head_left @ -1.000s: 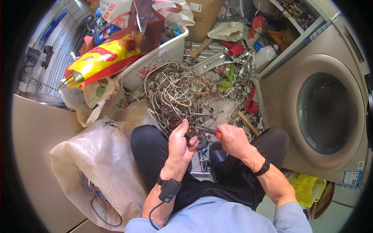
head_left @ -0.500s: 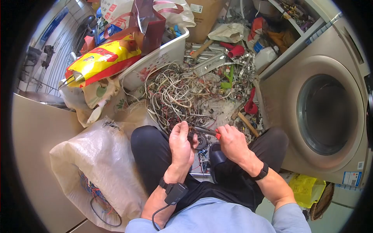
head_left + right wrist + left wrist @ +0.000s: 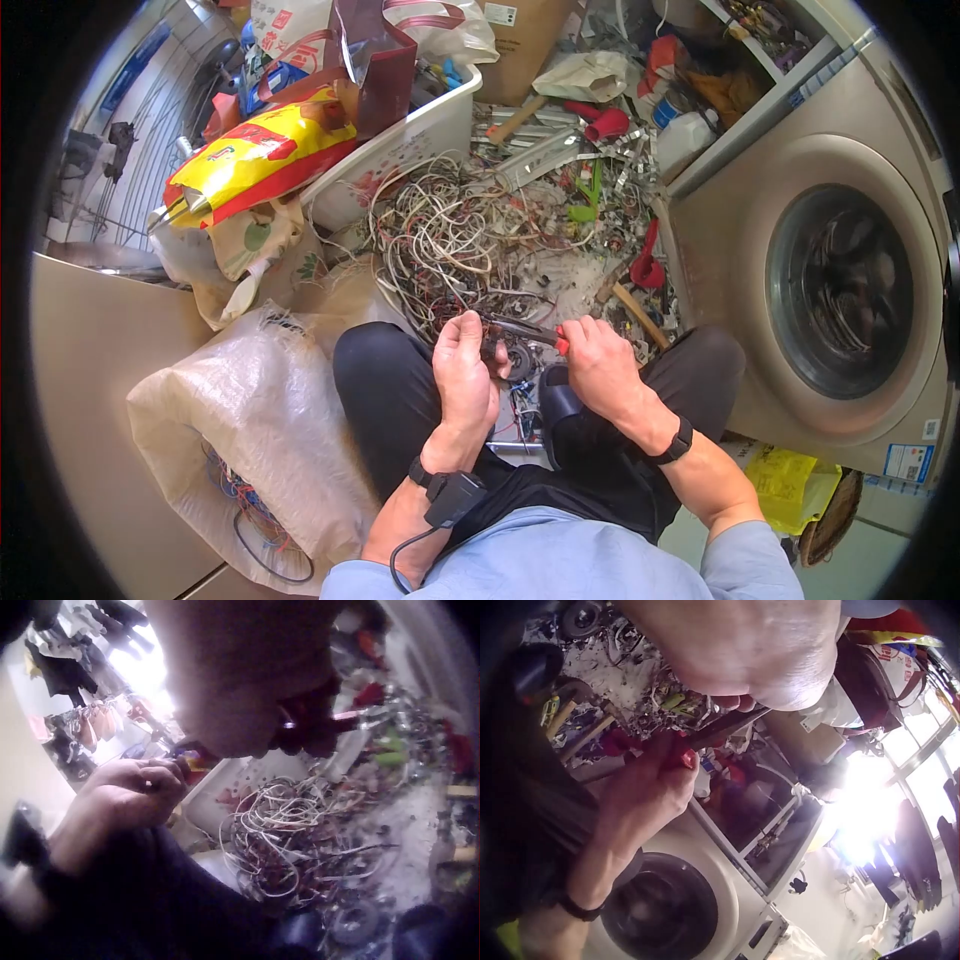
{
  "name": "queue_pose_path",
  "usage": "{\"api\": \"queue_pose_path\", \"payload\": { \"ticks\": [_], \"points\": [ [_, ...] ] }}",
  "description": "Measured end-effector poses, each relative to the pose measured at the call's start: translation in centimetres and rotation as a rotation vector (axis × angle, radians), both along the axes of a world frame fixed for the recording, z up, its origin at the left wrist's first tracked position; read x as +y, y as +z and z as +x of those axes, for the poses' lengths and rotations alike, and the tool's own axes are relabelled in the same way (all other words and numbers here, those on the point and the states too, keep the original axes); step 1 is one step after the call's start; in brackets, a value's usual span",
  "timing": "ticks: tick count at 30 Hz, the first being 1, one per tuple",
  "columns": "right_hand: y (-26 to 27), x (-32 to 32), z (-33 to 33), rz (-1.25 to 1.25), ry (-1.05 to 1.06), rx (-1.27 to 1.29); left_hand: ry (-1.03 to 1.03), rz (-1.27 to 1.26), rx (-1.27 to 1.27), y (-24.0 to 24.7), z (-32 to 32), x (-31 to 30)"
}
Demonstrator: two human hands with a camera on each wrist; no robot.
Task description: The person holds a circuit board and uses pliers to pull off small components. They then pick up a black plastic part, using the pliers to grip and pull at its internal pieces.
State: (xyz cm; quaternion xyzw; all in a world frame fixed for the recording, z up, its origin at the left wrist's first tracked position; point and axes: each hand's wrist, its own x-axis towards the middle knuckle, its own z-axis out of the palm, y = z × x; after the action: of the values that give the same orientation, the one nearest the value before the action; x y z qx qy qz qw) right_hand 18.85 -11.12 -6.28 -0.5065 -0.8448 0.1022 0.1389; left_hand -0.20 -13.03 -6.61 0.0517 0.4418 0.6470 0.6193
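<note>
My left hand (image 3: 465, 380) holds a small dark part (image 3: 490, 350) between thumb and fingers, mostly hidden by the hand in the head view. To its right, my right hand (image 3: 605, 370) grips red-handled pliers (image 3: 528, 329), whose dark metal end reaches left to the left hand's fingertips. The left wrist view shows the pliers' dark metal (image 3: 724, 729) running up to the fingers. Both hands are above the floor, between the knees. Beyond them lies a tangled heap of white and dark cables (image 3: 440, 235).
A slipper (image 3: 560, 405) and a round dark coil (image 3: 520, 362) lie below the hands. Metal scraps and a wooden handle (image 3: 640, 315) spread to the right, beside a washing machine (image 3: 730, 230). At left stand a wire-filled woven sack (image 3: 250, 420) and a white bin (image 3: 400, 160).
My left hand has turned inward, so the dark part it holds is now more hidden. The pliers stay in my right hand, their end still at the left fingertips.
</note>
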Motion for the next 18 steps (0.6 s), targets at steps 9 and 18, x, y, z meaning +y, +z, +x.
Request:
{"api": "queue_pose_path", "payload": {
  "ticks": [9, 18],
  "points": [
    [0.47, -0.03, 0.12, 0.030, -0.008, 0.010, -0.012, 0.005, -0.030, 0.24, 0.01, 0.09],
    [0.58, 0.03, 0.43, 0.050, 0.007, -0.033, 0.023, 0.029, 0.057, 0.14, 0.41, 0.11]
  ]
}}
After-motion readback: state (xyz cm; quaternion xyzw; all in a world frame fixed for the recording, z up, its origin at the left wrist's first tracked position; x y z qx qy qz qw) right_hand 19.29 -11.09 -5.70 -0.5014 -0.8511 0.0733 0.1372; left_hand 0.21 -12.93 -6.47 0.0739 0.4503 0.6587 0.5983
